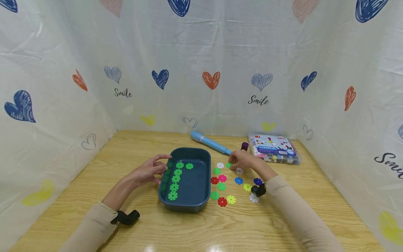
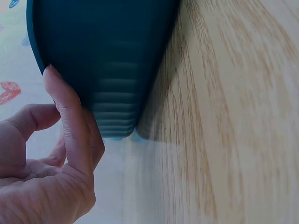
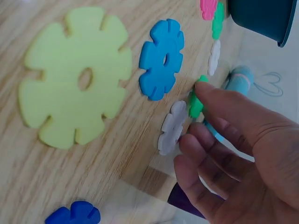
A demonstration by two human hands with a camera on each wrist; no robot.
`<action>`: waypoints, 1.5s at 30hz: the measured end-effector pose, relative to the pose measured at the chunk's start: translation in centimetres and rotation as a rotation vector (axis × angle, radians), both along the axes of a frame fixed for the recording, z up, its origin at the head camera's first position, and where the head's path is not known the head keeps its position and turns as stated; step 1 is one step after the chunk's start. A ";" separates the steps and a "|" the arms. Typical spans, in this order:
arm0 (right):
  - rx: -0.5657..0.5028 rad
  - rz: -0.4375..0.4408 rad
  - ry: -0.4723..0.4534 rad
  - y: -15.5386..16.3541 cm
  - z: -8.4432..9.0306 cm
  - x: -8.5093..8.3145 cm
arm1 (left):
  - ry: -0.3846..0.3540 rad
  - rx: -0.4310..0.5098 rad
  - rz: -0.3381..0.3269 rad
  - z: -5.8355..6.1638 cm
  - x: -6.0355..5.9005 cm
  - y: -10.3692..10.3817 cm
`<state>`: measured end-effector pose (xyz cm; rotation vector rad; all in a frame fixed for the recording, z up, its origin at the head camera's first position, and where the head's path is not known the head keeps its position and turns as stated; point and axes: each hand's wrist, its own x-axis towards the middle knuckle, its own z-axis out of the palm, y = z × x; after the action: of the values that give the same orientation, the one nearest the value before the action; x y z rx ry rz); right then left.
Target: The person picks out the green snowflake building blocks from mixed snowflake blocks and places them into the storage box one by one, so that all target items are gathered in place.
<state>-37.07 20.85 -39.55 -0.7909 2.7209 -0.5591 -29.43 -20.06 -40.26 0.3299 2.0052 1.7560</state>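
Note:
My left hand (image 1: 152,170) is at the left side of a dark blue plastic tub (image 1: 195,207), its fingertips touching the rim and outer wall, relaxed and slightly bent. Inside the tub, several green snowflake discs (image 1: 175,179) lie in a column along the left, with another green disc (image 1: 189,166) to their right. My right hand (image 1: 243,160) is over the loose discs right of the tub. Its thumb and fingertips pinch a green notched disc (image 3: 196,103) at the table, beside a white disc (image 3: 172,127).
Loose discs lie right of the tub: red (image 1: 222,202), yellow (image 1: 231,199), pink (image 1: 222,178), blue (image 1: 239,180) and more. Behind are a light blue wand-shaped toy (image 1: 210,142), a dark purple cylinder (image 1: 244,146) and a clear-sided box (image 1: 274,148). A heart-printed curtain (image 1: 189,52) encloses the table.

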 end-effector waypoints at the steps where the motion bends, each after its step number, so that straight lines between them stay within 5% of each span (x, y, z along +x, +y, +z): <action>1: -0.008 -0.007 -0.014 0.0 0.0 -0.1 | -0.001 0.000 0.001 0.0 0.0 0.0; 19: -0.047 -0.022 -0.105 0.0 0.3 -0.3 | 0.001 -0.011 0.018 0.2 0.1 0.1; 45: -0.100 0.074 0.015 0.3 0.3 -0.1 | 0.002 -0.001 0.012 0.2 0.2 0.1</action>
<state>-37.19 21.20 -39.26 -0.9195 2.6828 -0.6795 -29.21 -19.98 -40.11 0.3201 2.0133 1.7619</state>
